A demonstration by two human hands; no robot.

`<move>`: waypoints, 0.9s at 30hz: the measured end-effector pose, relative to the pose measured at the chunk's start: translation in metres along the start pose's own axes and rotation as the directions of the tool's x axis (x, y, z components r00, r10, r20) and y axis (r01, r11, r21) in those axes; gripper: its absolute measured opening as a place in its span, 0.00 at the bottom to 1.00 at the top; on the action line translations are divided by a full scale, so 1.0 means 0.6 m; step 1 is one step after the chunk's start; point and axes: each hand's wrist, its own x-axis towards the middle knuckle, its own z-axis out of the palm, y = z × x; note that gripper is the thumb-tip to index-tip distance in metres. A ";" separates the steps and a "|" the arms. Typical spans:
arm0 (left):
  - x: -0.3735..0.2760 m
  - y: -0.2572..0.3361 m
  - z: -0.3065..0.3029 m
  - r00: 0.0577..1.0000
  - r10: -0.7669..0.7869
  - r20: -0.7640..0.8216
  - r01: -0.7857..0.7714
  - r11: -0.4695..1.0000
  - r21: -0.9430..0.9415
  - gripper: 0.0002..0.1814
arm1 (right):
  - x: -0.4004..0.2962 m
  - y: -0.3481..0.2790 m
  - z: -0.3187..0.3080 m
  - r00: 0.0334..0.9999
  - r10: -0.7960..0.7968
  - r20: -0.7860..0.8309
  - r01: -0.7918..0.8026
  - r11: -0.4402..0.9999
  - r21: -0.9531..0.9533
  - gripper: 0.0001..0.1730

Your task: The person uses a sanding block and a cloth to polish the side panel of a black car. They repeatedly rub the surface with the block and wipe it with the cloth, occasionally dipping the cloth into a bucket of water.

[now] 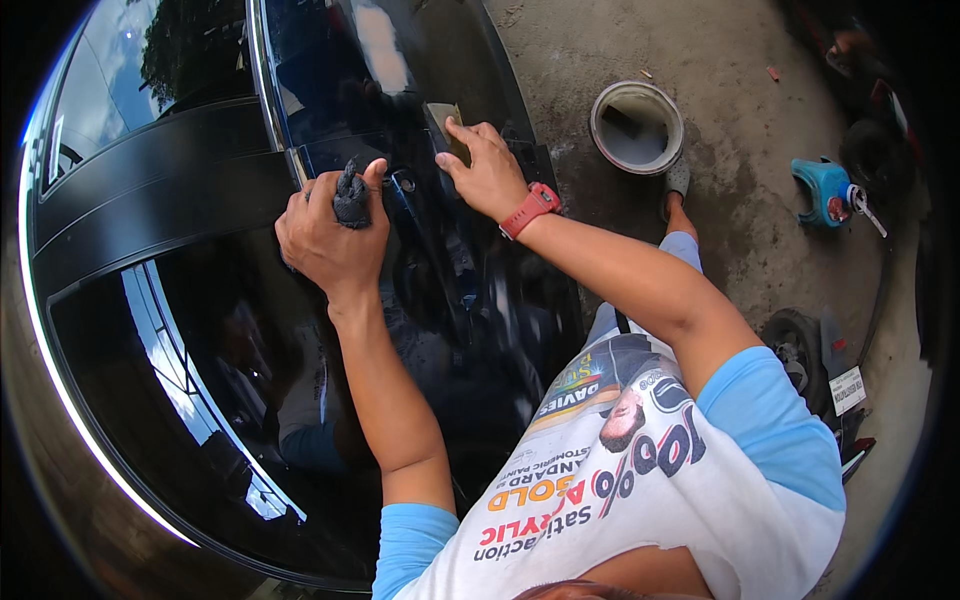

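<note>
Before me is a glossy black car door (420, 345), its upper panel wet-looking. My left hand (334, 247) is closed around a bunched black cloth or sponge (351, 201), just below the chrome window trim (264, 82). My right hand (486, 169), with a red wristwatch (531, 210) at the wrist, presses a flat yellowish-grey sanding pad or folded sandpaper (442, 116) against the panel. Beyond the pad, a pale patch (382, 49) shows on the paintwork. Between my hands lies a round lock or handle opening (406, 181). The pad's underside is hidden.
A round bucket (600, 139) of cloudy water with a dark piece in it stands on the concrete floor (570, 45), close to my foot in a grey clog (677, 178). Further right are a teal plastic jug (814, 195) and a vehicle wheel (795, 349). Window glass (217, 360) reflects the sky.
</note>
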 end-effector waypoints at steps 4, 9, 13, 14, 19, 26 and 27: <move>0.000 0.002 -0.007 1.000 0.010 -0.008 -0.010 1.000 0.002 0.15 | -0.085 -0.003 -0.012 0.987 -0.158 -0.001 0.158 0.987 -0.040 0.35; -0.004 -0.004 -0.003 1.000 0.017 -0.025 -0.017 1.000 0.002 0.13 | 0.053 0.002 0.003 0.997 0.065 -0.036 -0.067 0.996 -0.052 0.33; -0.004 -0.009 0.007 0.994 0.020 -0.110 -0.019 1.000 0.017 0.14 | -0.074 -0.012 0.004 0.987 -0.154 -0.045 0.151 0.987 -0.063 0.33; -0.007 -0.011 0.007 0.992 0.020 -0.123 -0.016 0.999 0.030 0.14 | -0.077 -0.010 -0.004 0.985 -0.172 -0.027 0.170 0.984 -0.053 0.33; -0.003 0.002 0.010 0.998 0.009 -0.064 -0.002 0.993 0.120 0.18 | 0.048 0.021 0.007 0.995 -0.062 -0.076 0.060 0.998 -0.027 0.34; -0.002 0.001 0.009 0.999 -0.017 -0.037 0.022 0.990 0.138 0.19 | -0.078 -0.006 -0.004 0.977 -0.203 -0.068 0.199 0.978 -0.060 0.34; -0.002 0.000 0.009 0.999 -0.019 -0.034 0.023 0.991 0.132 0.19 | -0.074 -0.002 -0.008 0.975 -0.213 -0.069 0.211 0.977 -0.035 0.34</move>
